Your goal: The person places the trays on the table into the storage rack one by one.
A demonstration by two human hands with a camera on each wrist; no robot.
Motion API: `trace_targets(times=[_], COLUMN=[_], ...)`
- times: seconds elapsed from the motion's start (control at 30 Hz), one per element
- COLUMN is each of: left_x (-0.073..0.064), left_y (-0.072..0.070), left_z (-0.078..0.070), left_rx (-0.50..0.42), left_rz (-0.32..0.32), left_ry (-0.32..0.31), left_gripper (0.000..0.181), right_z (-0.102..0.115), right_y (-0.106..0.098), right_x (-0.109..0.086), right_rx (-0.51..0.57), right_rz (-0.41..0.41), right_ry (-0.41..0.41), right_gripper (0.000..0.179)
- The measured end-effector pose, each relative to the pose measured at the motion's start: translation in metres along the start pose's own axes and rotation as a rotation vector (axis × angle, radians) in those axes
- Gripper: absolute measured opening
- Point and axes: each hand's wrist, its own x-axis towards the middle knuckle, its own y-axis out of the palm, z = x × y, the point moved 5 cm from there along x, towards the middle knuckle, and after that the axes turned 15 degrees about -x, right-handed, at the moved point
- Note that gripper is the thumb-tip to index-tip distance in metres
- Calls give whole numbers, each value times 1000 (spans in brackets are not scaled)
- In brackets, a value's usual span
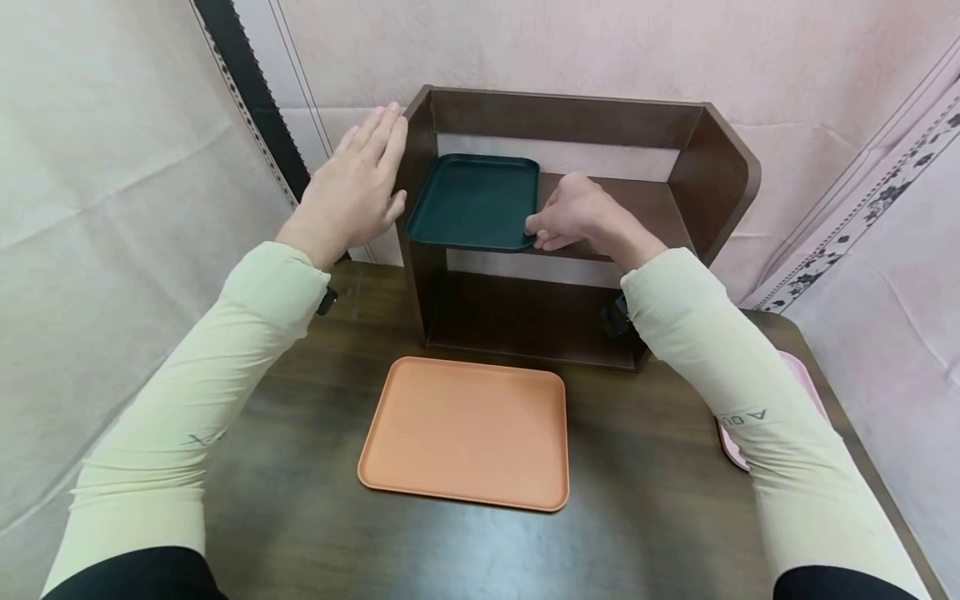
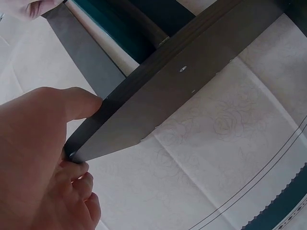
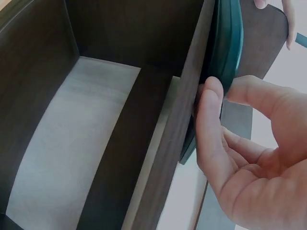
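Observation:
A dark green tray (image 1: 476,202) lies on the left part of the upper board of a brown two-tier shelf (image 1: 570,108). My right hand (image 1: 576,215) pinches this tray's front right corner between thumb and fingers. In the right wrist view, the fingers (image 3: 211,129) sit at the green rim, just off the board's front edge. My left hand (image 1: 352,185), its fingers straight in the head view, rests against the shelf's left side panel (image 2: 158,91). In the left wrist view, the thumb touches that panel's edge.
An orange tray (image 1: 465,433) lies on the brown table (image 1: 300,492) in front of the shelf. A pink tray (image 1: 731,446) at the right is partly covered by my right sleeve (image 1: 757,400). Pale patterned cloth (image 1: 847,75) hangs behind and at both sides.

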Motion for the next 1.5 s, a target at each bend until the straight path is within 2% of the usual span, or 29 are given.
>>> trace_targets(times=[0.33,0.6,0.87,1.2,1.5], left_x=[-2,-3,-3,-3,-3], left_y=[0,1,-3,-3,-4], left_z=[2,3,5,4,3], left_rx=[-15,-5,-8,-12,-11], left_rz=[-9,-2,-9,-8,-14], left_ry=[-2,0,-3,-4,-3], left_gripper=[77,78,78,78,78], right_z=[6,3,-4,-30,-73], right_y=[-6,-20,-38,-54,-62], right_x=[-8,-28,-54,-85,-111], right_rx=[-7,-130,-257,-335,-454], right_rz=[26,52,55,88,68], right_ry=[-30,-88,-96,-105,-71], right_gripper=[29,33,37,44,38])
